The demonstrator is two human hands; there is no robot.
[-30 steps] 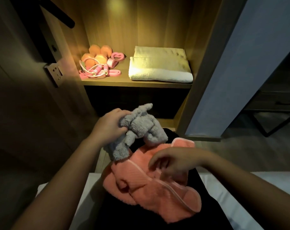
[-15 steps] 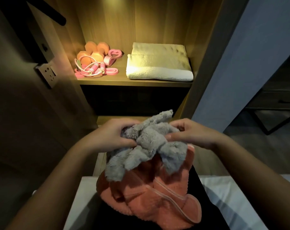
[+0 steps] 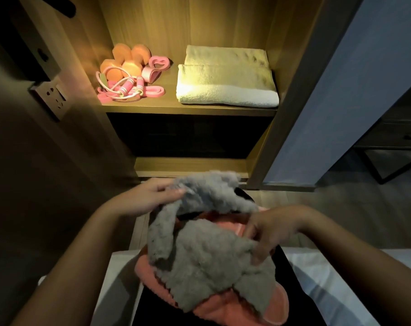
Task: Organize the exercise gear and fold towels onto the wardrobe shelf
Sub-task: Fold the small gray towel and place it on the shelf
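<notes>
A fluffy grey towel [image 3: 207,262] is stretched between my hands over a crumpled salmon-pink towel [image 3: 230,309] on my lap. My left hand [image 3: 152,196] grips the grey towel's far upper edge. My right hand [image 3: 268,234] pinches its right side lower down. On the lit wardrobe shelf [image 3: 190,110] lie a folded white towel [image 3: 225,78] at the right, and at the left orange dumbbells [image 3: 126,60], a pink skipping rope [image 3: 126,89] and pink resistance bands [image 3: 156,67].
An open wardrobe door [image 3: 355,90] stands at the right, with a dark table frame [image 3: 392,161] behind it. A wall socket [image 3: 51,97] sits on the panel at the left. White bedding [image 3: 341,290] lies under my lap. A dark compartment [image 3: 188,137] sits below the shelf.
The grey towel has been spread out from a bunched lump. My right hand moved from the pink towel to the grey one, then pulled down and right; my left hand stayed on the far edge.
</notes>
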